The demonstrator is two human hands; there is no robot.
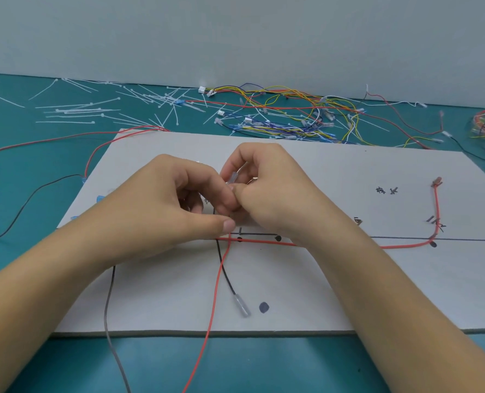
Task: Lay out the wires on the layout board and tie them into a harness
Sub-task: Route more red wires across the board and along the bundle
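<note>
Both hands meet over the middle of the layout board (pixel 349 279), fingers curled tight. The right hand (pixel 269 188) pinches a small clear sleeve (pixel 232 177) held upright, and the left hand (pixel 164 199) closes on the red wire (pixel 216 302) just under it, thumb tip down where the wire leaves the board. From there the red wire runs toward the board's near edge and crosses it onto the teal mat (pixel 264 364). A black wire (pixel 225 268) lies beside it and ends in a clear terminal (pixel 242 306) short of that edge. A grey wire (pixel 108 307) crosses the near edge further left. A second red wire (pixel 405 245) follows the drawn line across the board's right half, then turns up to a terminal (pixel 437 181) near the right edge; the board around it lies open. Beyond the far edge lie scattered cable ties (pixel 94 110) and a tangle of loose wires (pixel 292 114).
</note>
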